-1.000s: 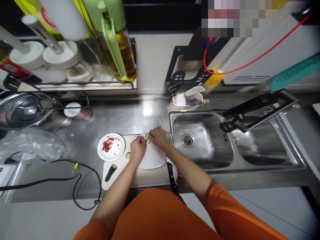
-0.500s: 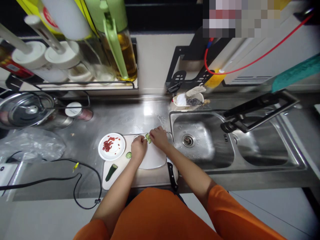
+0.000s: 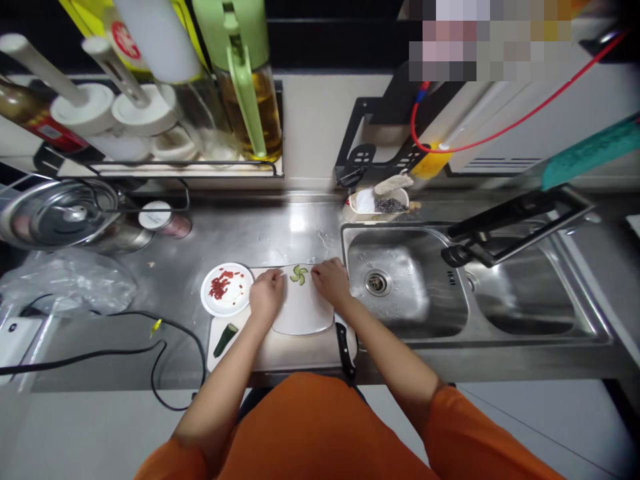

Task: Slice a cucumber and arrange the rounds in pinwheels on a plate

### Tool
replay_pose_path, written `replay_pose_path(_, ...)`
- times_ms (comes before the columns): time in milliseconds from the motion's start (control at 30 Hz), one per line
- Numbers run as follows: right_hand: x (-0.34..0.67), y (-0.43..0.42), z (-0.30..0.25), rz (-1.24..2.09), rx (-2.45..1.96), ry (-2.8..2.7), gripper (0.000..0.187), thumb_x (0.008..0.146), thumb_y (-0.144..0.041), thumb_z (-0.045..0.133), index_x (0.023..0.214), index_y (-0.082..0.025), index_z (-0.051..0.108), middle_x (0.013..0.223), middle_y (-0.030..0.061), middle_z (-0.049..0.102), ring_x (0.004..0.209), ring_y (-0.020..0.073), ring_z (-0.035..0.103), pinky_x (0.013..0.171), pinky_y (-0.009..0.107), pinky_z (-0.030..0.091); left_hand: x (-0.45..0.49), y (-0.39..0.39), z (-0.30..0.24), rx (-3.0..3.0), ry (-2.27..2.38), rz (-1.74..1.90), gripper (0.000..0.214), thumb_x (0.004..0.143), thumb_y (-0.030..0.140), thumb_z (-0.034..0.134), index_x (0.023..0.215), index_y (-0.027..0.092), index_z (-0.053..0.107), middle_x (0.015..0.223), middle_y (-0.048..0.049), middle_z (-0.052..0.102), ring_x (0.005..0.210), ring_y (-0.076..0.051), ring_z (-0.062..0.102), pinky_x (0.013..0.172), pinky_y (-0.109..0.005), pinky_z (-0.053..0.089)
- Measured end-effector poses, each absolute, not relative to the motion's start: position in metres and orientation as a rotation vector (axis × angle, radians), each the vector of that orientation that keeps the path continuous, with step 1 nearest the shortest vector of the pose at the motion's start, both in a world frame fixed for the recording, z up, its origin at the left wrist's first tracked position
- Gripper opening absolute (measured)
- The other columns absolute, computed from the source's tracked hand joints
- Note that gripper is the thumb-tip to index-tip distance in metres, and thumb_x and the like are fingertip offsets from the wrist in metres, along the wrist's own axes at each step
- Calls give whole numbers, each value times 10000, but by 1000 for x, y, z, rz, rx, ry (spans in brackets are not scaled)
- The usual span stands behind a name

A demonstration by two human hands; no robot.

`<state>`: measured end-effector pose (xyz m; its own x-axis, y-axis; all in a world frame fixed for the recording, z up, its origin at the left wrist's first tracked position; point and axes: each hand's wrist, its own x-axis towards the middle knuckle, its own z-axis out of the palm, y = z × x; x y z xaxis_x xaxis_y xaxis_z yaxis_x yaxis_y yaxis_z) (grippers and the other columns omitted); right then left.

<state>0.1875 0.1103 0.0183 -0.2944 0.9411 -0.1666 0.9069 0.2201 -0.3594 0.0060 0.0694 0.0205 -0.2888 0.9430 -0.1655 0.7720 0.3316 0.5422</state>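
Green slices (image 3: 299, 275) are lying in a pinwheel near the far edge of a white plate (image 3: 303, 312) — the left hand (image 3: 267, 295) and right hand (image 3: 332, 283) are flanking them, fingers curled, whether gripping anything I cannot tell. A cutting board (image 3: 300, 355) is lying underneath.

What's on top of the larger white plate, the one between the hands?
Green slices in a pinwheel near the far edge of the plate. The left hand and right hand cover parts of its sides; anything beneath them is hidden.
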Motion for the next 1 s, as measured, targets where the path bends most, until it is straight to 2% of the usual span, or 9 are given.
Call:
replay_pose_path(133,198,78,22,682,-1875,-2330,257,905,-281,438,881,-206,682,907,52,641,951,211,436,754,303,281,-28,42,32,1547,2253,403,222,832,282,489,952,215,662,928,-56,680,844,-190,603,775,-269,418)
replay_pose_path(267,197,41,21,742,-1847,-2378,228,894,-266,467,854,-201,681,863,49,639,931,206,450,743,293,282,-48,8,30,1536,2298,143,227,823,312,513,956,222,674,930,-70,685,841,-208,610,728,-276,417)
replay_pose_path(400,188,16,21,759,-1856,-2381,217,892,-253,472,842,-207,679,868,42,642,944,207,454,720,291,276,-48,-12,24,1525,2270,1,276,825,326,517,1039,233,664,985,-88,682,846,-213,616,703,-276,409)
replay_pose_path(633,181,0,23,745,-1842,-2406,210,890,-260,481,837,-216,680,873,46,642,946,206,446,704,295,271,-41,-13,17,1493,2255,-31,306,862,353,456,1053,224,659,956,-112,677,814,-227,622,661,-289,397)
replay_pose_path(1000,176,-9,22,725,-1839,-2423,202,890,-266,483,842,-218,673,880,50,638,963,210,450,702,298,276,-39,-14,15,1467,2293,71,306,852,344,466,1065,230,654,979,-111,677,822,-235,621,676,-299,406)
